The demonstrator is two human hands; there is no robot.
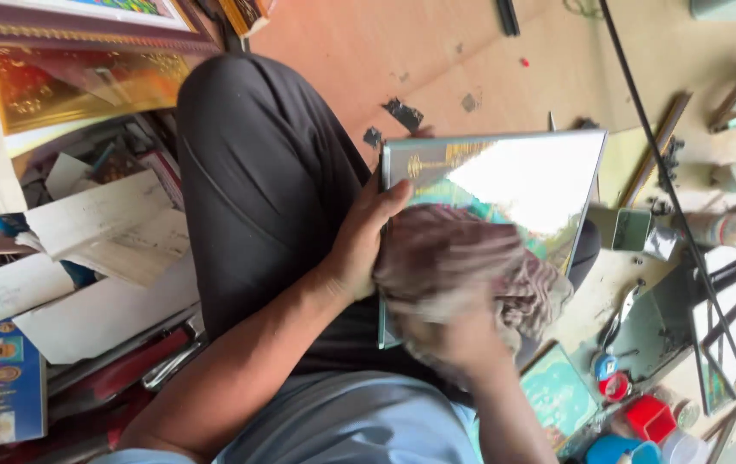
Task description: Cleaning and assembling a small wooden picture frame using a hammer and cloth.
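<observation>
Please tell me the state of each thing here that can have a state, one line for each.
Framed glass picture: resting on the person's lap, glass reflecting light.
Cloth: bunched, pressed on the glass, blurred.
Left hand: gripping the frame's edge.
Right hand: holding the cloth, blurred.
Red cup: upright on the floor.

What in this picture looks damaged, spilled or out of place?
Black scraps lie loose on the floor beyond the glass-fronted picture. Papers beside the leg are piled askew. The glass itself shows no crack where the cloth leaves it visible.
</observation>
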